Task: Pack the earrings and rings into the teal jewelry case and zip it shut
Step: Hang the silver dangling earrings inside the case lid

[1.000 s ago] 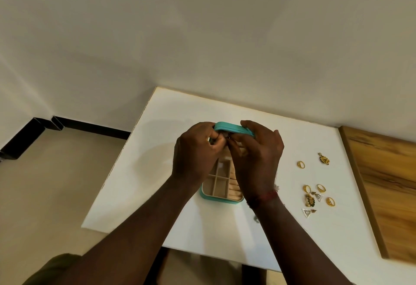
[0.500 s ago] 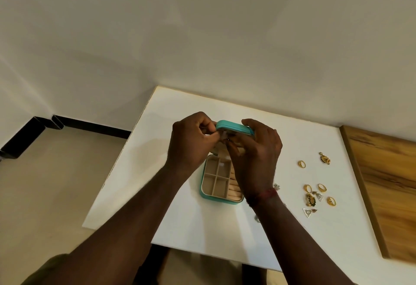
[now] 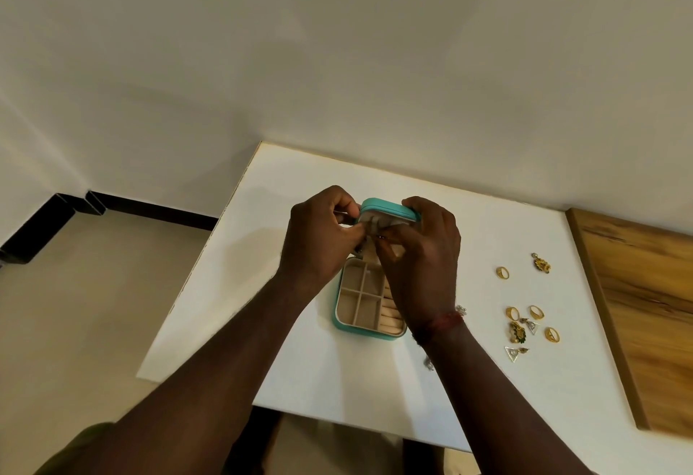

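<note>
Hands meet at the raised lid (image 3: 386, 206) of the small teal jewelry case (image 3: 336, 319), which sits open on the white rectangular table (image 3: 300, 182) with its beige compartments showing. Curled fingers of the left hand (image 3: 318, 234) pinch the lid's beige lining (image 3: 375, 221), while the right hand (image 3: 423, 257) curls over the lid's top right corner and grips it. Gold rings (image 3: 502, 272) and dangling gold earrings (image 3: 541, 262) lie loose on the table, well to the case's right.
</note>
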